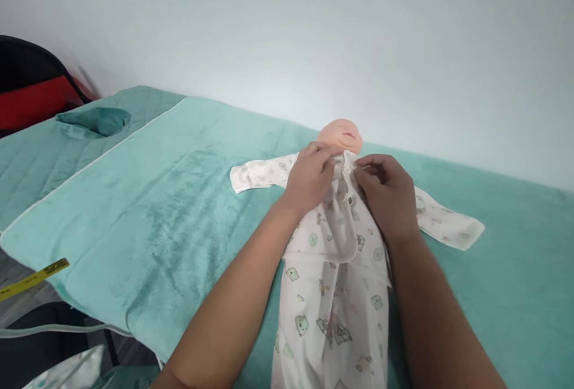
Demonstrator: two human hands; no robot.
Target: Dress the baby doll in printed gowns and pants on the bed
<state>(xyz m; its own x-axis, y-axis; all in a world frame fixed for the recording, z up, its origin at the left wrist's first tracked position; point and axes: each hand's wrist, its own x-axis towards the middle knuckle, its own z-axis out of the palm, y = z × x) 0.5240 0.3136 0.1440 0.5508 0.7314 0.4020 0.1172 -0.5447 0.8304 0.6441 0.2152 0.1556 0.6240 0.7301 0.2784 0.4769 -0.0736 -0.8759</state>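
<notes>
A baby doll [339,133] lies face up, dressed in a white baby shirt [329,221] with small animal prints and matching trousers [334,323]. At the collar, my left hand [313,172] has its fingers closed on the shirt's edge just below the doll's chin. Opposite it, my right hand [388,189] pinches the other side of the neck opening, fingertips partly hidden. Small round fasteners show down the shirt front between and below my hands. Both sleeves stretch outward, and the doll's hands are out of sight inside them.
The doll rests on a teal plush cover [179,198] against a white wall [287,36]. A dark teal cloth piece [96,121] lies at the far left, near a black and red chair [36,90]. A yellow strip [36,278] crosses the left edge.
</notes>
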